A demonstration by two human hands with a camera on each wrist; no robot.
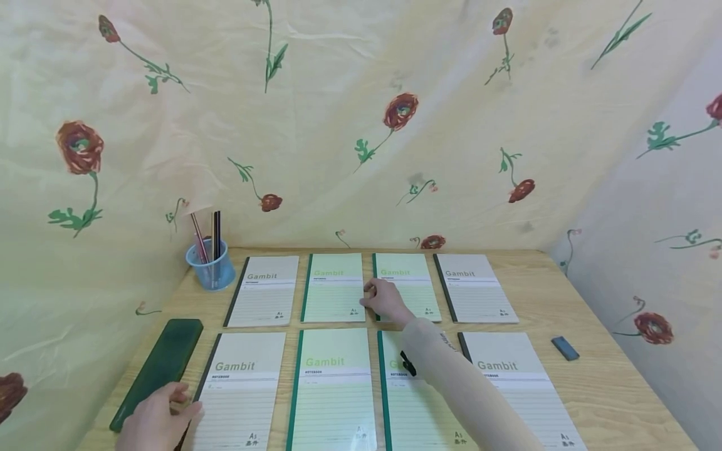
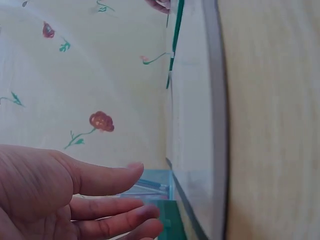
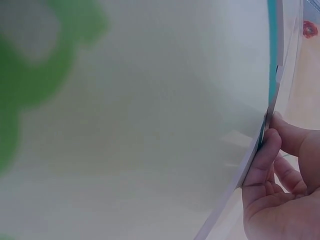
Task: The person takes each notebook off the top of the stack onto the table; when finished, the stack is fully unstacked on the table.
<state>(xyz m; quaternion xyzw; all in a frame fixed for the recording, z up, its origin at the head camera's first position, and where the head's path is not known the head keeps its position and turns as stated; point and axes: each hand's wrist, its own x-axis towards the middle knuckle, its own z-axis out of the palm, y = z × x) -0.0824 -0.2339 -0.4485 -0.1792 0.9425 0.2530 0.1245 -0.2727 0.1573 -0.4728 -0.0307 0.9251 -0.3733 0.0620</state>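
Notebooks lie in two rows of four on the worktop, grey ones at the row ends and green ones between, spaced as if set out for sorting. In the head view the right hand reaches to the back row and pinches the right edge of the green notebook second from the left, fingers curled at the gap beside its green neighbour. The cover is pale green and ruled, with a dark green spine and "Gambit" printed near the top. The left hand rests relaxed and spread at the near left, touching the grey notebook, just right of a dark green case. A blue cup of pens stands behind the case.

The left wrist view shows the left hand with loose, straight fingers holding nothing, beside the grey cover.

The right wrist view shows the right hand with thumb and fingers gripping the edge of the green cover, lifting it slightly.
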